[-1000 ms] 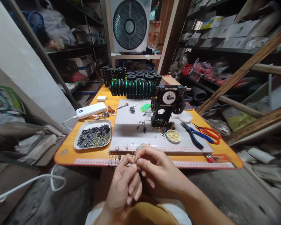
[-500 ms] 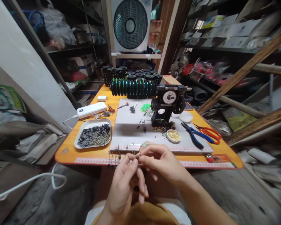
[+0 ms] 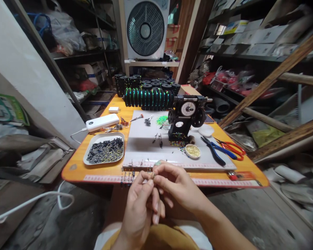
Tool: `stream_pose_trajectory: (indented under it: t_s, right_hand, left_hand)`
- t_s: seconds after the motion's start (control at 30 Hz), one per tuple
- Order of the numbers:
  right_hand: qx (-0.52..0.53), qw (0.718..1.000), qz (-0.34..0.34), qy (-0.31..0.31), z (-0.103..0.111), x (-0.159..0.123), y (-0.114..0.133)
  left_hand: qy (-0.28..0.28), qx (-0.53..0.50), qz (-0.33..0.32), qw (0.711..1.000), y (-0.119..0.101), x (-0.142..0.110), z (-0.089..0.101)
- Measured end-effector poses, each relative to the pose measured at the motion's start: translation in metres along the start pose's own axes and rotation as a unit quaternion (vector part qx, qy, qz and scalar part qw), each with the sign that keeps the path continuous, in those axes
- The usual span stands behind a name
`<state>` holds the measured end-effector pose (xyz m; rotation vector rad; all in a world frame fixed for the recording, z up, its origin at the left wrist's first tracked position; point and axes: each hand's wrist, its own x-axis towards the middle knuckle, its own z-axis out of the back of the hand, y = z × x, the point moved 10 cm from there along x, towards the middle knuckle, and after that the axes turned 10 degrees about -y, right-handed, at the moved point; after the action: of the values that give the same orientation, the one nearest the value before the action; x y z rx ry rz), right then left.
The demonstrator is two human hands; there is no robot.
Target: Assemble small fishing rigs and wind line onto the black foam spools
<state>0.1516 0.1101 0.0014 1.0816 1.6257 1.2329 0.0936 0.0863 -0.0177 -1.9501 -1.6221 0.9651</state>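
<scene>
Just in front of the table's near edge, my left hand [image 3: 143, 198] is closed in a pinch, thumb against forefinger. My right hand [image 3: 173, 182] pinches at the same spot, its fingertips meeting those of the left. Whatever lies between the fingertips is too small to name. Green tape or cloth [image 3: 158, 162] wraps my right forefinger. Left of the hands, several thin rigs with dark beads [image 3: 127, 173] hang over the front edge of the white board [image 3: 143, 147]. A small dish of gold-coloured bits [image 3: 193, 151] sits beyond my right hand.
A white tray of dark small parts [image 3: 104, 149] stands at left, near a power bank [image 3: 102, 122]. Behind the board's middle is a black winding machine [image 3: 185, 114] carrying a row of spools [image 3: 148, 98]. Pliers [image 3: 214, 151] and orange-handled scissors [image 3: 232, 148] lie at right.
Both hands shift slightly to the right and back, staying pinched together. The left hand's lower fingers uncurl, then draw in a little. The table items stay put.
</scene>
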Motion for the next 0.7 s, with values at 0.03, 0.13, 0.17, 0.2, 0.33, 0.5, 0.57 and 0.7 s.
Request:
stream_pose_trajectory:
  t_s: [0.03, 0.13, 0.17, 0.2, 0.33, 0.5, 0.57, 0.7]
  right_hand:
    - [-0.003, 1.0, -0.002, 0.009, 0.0, 0.001, 0.001]
    - [-0.053, 0.998, 0.016, 0.003, 0.011, 0.01, 0.017]
    - [-0.073, 0.997, 0.032, -0.021, 0.018, 0.015, 0.027]
    - [-0.092, 0.993, 0.057, -0.053, 0.028, 0.021, 0.039]
    - [-0.16, 0.951, 0.206, -0.167, 0.054, 0.045, 0.101]
    - [-0.296, 0.901, 0.246, -0.2, 0.054, 0.083, 0.127]
    - [-0.315, 0.902, 0.228, -0.185, 0.052, 0.094, 0.123]
    - [-0.294, 0.919, 0.209, -0.157, 0.047, 0.091, 0.114]
  left_hand:
    - [0.002, 0.006, 0.001, 1.0, -0.001, -0.001, 0.0]
    - [-0.003, 0.032, 0.015, 0.999, 0.001, -0.002, 0.001]
    - [-0.006, 0.041, 0.017, 0.999, 0.002, -0.002, 0.002]
    - [-0.009, 0.051, 0.017, 0.999, 0.003, -0.002, 0.004]
    - [-0.001, 0.082, 0.004, 0.997, 0.009, 0.004, 0.008]
    - [-0.008, 0.171, -0.009, 0.985, 0.017, 0.006, 0.028]
    - [-0.021, 0.24, -0.03, 0.97, 0.014, 0.001, 0.04]
    - [-0.065, 0.359, -0.084, 0.927, -0.009, -0.01, 0.055]
